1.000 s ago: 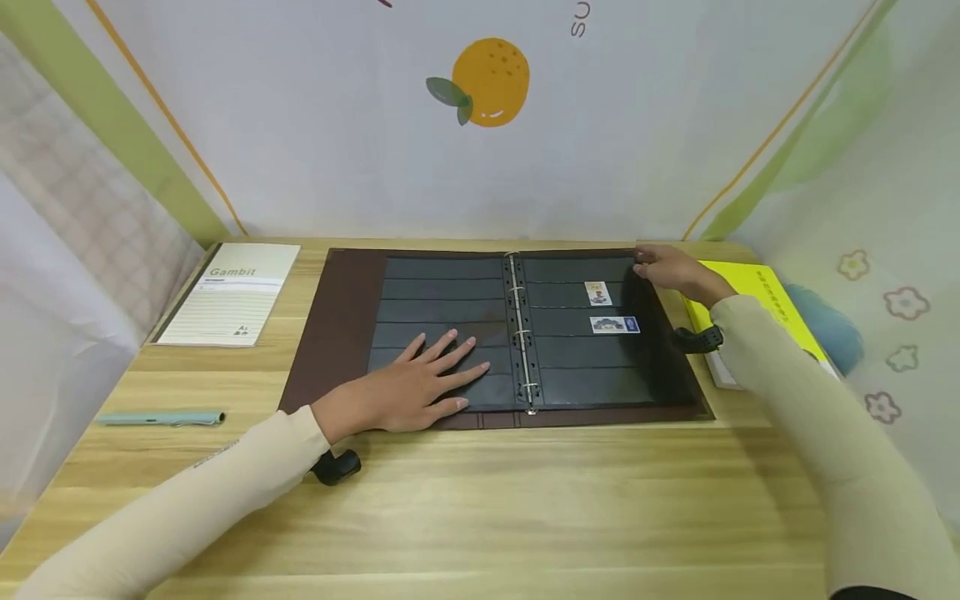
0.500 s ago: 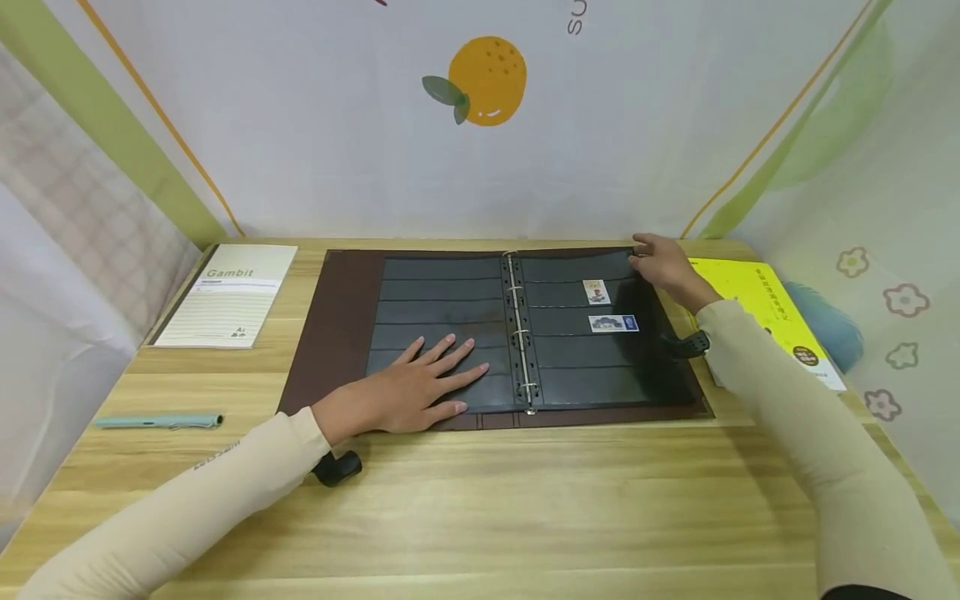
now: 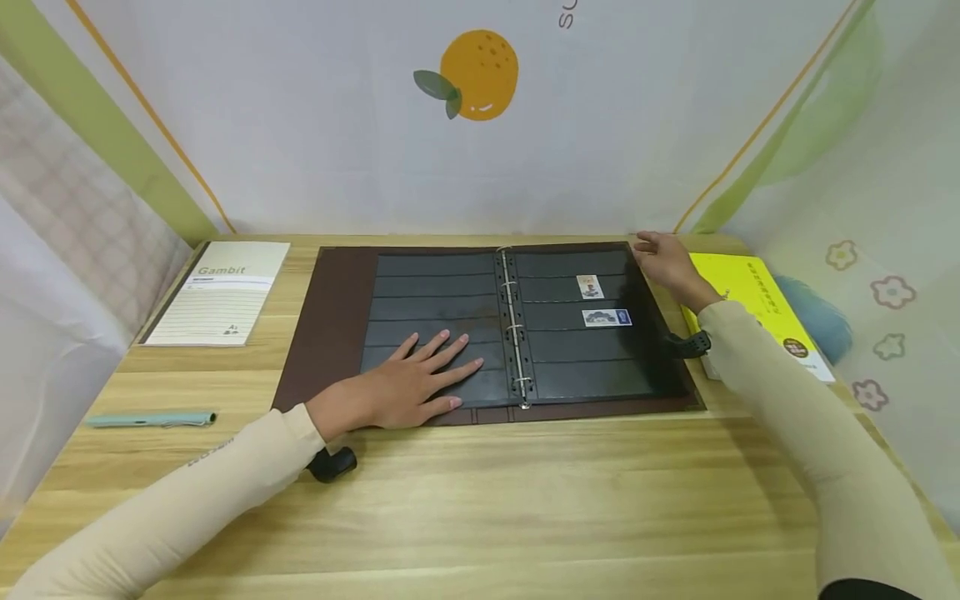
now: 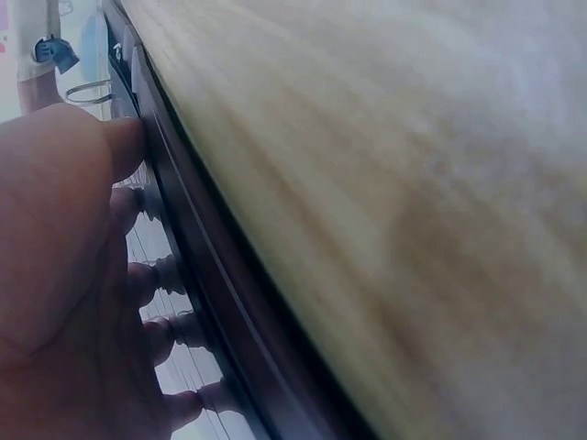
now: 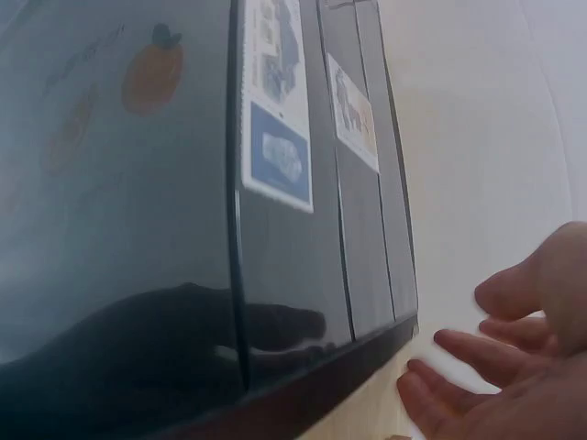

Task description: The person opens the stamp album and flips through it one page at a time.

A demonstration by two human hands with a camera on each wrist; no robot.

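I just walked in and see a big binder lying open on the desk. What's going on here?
A person in cream sleeves works at an open dark brown ring binder of black stamp pages on the wooden desk. The left hand lies flat on the left page. The right hand, fingers relaxed, is at the binder's far right corner, holding nothing. Two small stamps sit in the right page's pockets.

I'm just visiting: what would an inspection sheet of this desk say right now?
Surface: wooden table.
Job's things: open brown ring binder with black pocket pages; two stamps in the right page.
Clutter: Gambit notepad far left; teal pen near left; yellow book right.
Hands: left hand lies flat on the left page; right hand open at the binder's far right corner.
Cables: nothing seen.
Surroundings: white curtain with an orange print.
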